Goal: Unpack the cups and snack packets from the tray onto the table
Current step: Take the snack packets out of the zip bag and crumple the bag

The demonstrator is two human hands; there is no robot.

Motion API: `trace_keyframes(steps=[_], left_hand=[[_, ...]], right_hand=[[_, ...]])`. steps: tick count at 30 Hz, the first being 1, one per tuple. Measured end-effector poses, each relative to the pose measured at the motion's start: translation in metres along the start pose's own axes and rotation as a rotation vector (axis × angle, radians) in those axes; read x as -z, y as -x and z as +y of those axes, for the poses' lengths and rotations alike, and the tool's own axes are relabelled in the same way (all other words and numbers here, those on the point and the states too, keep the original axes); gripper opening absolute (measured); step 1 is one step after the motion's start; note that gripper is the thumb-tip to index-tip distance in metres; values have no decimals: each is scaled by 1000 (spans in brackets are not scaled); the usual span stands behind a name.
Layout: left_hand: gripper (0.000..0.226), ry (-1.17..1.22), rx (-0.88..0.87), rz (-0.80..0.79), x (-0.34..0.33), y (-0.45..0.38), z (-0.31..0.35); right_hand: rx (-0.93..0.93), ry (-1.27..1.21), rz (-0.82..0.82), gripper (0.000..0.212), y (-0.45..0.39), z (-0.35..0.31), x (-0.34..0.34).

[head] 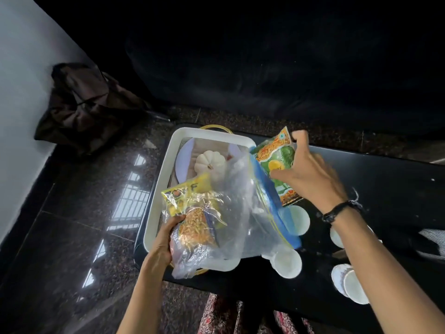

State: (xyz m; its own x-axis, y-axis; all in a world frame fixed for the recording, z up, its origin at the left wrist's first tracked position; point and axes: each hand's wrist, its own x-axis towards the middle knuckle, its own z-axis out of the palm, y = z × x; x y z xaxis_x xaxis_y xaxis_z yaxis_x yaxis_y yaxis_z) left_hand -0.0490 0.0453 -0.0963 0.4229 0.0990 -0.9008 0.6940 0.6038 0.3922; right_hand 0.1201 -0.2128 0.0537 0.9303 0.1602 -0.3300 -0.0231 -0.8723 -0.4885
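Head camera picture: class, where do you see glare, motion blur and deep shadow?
Head view: window glare streaks the polished dark floor; the right hand pulling the green-and-orange snack packet is motion-blurred, as is the clear plastic bag; the black background above the white rectangular tray is lost in shadow.

Clear plastic bag (pixel 240 213), thin, crinkled, glossy, with blue plastic zip strip; gripped at its near end in left hand (pixel 163 239). Yellow snack packet (pixel 192 213) inside it: shiny printed film, creased. Green-orange packet (pixel 277 165) under right hand (pixel 310 169): glossy film. Tray (pixel 183 136) beyond left hand: smooth white plastic, matt. Table (pixel 385 179) beneath right wrist: black, glossy. Cups (pixel 286 262) near right forearm: white, matt. Floor (pixel 84 213) left of left hand: polished speckled stone, mirror-like. Wristband: dark braided cord.
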Motion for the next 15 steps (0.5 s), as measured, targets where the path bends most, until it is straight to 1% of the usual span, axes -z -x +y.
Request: trace_keyframes(steps=[3,6,9,11,13,15], left_hand=[[45,-64,39,-3,7,-2,2],[45,-68,43,-10,8,-5,2],[40,-32,11,1,7,-12,1],[33,-7,2,-13,6,-15,1],[29,19,-1,-36,4,-18,1],[30,26,6,-49,5,-21,0]], right_hand=[[59,-146,11,57,-8,-15,-1],[31,-349,-50,57,-20,-31,-17],[-77,-552,-183,60,-39,-44,-54],[-125,-642,-246,58,-52,-52,-83],[-178,-699,-268,58,-67,-61,-112],[-286,-759,-265,61,-82,-71,-136]])
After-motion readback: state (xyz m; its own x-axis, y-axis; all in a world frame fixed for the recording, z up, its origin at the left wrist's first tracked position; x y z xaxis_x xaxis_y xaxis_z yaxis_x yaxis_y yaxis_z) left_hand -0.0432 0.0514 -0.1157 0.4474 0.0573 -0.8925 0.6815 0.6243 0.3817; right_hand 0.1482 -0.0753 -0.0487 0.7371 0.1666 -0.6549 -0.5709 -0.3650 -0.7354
